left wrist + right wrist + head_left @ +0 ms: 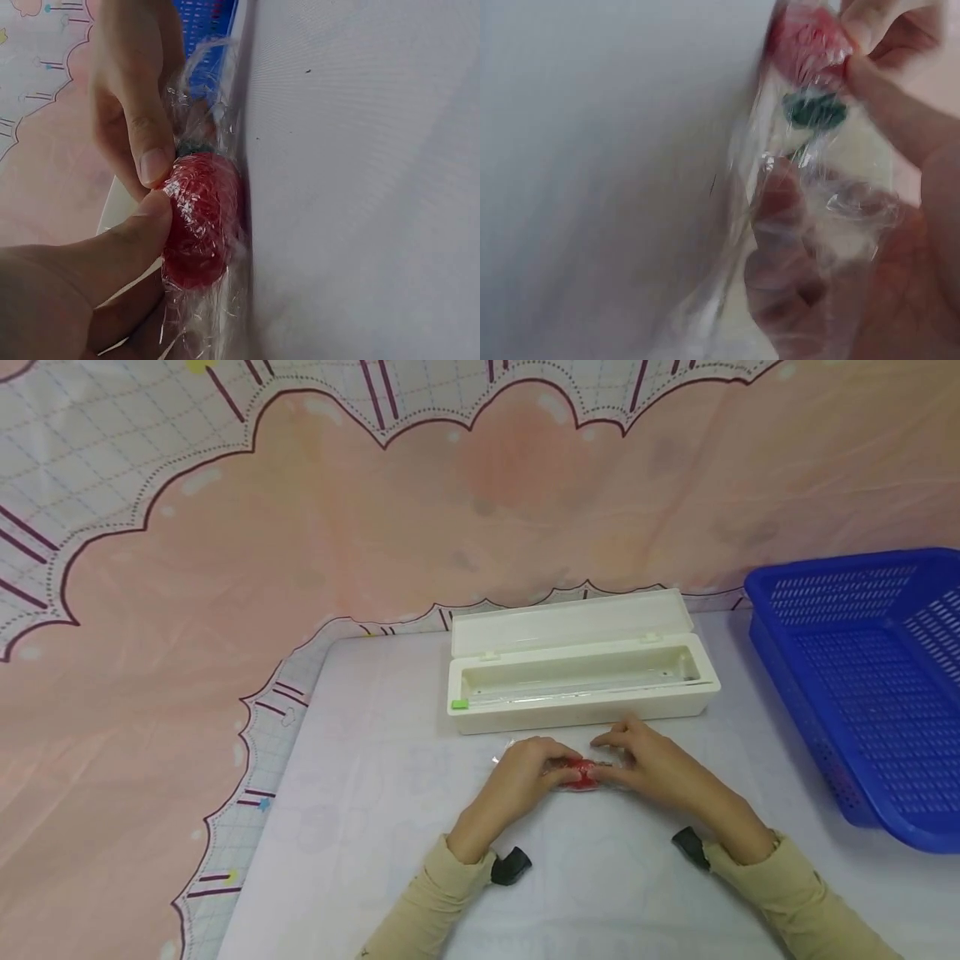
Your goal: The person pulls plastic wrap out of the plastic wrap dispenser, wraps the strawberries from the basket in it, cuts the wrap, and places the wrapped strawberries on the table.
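A red strawberry (201, 217) with a green leafy top (815, 111) is wrapped in clear cling film (196, 322), held low over the table in front of the white box. My left hand (517, 781) grips one end of it, thumb pressed on the red side and fingers behind. From the other side, my right hand (663, 768) pinches it near the leafy end, its thumb meeting the left thumb. In the right wrist view, the right fingers (780, 225) show through loose film trailing past the leafy top.
Behind the hands stands a long white cling film box (585, 717), lid (570, 622) raised, with a green slider (460, 704) at its left front edge. A blue plastic basket (817, 727) is at the right. A patterned cloth (375, 527) hangs behind the white table (360, 860).
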`<state>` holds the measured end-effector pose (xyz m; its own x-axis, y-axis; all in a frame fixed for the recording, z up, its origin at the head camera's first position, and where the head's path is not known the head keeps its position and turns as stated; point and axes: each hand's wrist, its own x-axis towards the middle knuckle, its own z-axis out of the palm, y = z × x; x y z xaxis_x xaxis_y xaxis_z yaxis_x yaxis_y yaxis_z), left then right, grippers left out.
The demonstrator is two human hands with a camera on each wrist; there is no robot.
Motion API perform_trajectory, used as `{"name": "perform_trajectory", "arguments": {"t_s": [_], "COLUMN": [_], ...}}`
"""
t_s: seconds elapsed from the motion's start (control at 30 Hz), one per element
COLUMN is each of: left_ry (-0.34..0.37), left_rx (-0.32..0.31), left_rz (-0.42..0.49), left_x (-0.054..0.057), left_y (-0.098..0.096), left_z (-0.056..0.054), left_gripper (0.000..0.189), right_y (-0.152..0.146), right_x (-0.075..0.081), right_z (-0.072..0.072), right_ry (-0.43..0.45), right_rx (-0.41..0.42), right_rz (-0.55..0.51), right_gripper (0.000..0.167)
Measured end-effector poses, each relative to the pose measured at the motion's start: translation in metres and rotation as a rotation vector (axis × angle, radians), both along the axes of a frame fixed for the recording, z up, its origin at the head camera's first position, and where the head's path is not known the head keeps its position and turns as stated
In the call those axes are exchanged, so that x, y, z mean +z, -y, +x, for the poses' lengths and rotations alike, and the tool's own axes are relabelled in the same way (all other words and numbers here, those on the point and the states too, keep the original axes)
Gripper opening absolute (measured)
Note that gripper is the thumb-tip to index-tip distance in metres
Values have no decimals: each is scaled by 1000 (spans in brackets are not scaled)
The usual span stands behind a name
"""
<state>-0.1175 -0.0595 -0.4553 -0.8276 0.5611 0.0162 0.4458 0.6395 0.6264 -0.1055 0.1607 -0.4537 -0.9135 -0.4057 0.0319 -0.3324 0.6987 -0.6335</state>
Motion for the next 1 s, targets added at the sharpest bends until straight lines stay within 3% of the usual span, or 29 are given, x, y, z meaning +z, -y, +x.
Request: {"name": "perform_trajectory", "arguments": {"t_s": [0.13,0.3,0.53,0.67,0.83,1.0], "left_ry": [-44,-85,-166,-168,-171,-195], "left_rx": [-50,-106,-192,-182,-129,-99], "left_rz": [7,12,30,4,-23,-20], "left_x": [0,1,4,5,7,10], "left_y": [-1,1,2,3,4,3], "left_z": [-1,-1,-4,-4,-3,-2], "left_gripper": [20,19,18,19,21,34], "right_y": [-3,-5,-8,-8,-5,-5], "right_x": [-1,-2,0,0,1,7], "right_z": [-1,-5,-5,-5,-5,-4], "right_ry": [-66,-115,-56,-36,-91,-88], "right_rx": [41,110,171,168,189,216], "right_rz": [29,45,34,35,-4,-30], "right_gripper": [41,46,50,36,15,16]}}
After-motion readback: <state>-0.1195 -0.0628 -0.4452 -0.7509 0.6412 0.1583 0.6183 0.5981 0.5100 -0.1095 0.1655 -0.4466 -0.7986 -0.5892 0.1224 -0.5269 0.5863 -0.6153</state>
